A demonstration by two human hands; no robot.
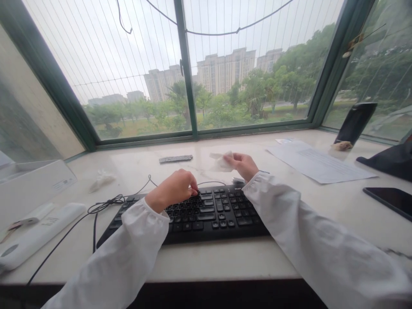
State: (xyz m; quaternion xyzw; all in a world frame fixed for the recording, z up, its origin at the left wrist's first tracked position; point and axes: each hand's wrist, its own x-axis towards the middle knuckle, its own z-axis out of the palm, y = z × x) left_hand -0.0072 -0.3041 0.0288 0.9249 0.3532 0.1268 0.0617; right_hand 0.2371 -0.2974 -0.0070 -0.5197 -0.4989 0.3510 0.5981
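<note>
A black keyboard (222, 212) lies on the pale stone sill (337, 206) in front of me. My left hand (174, 189) rests curled on the keyboard's upper left keys, fingers bent down onto them. My right hand (243, 165) hovers just behind the keyboard's far edge, pinching a crumpled white tissue (221, 162). Both arms wear white sleeves. The keyboard's black cable (106, 204) loops off to the left.
A crumpled tissue (101, 179) and a white remote (35, 236) lie left, beside a clear box (32, 184). A grey strip (175, 159) sits near the window. Paper sheets (318, 163), a dark stand (354, 122) and a phone (391, 199) lie right.
</note>
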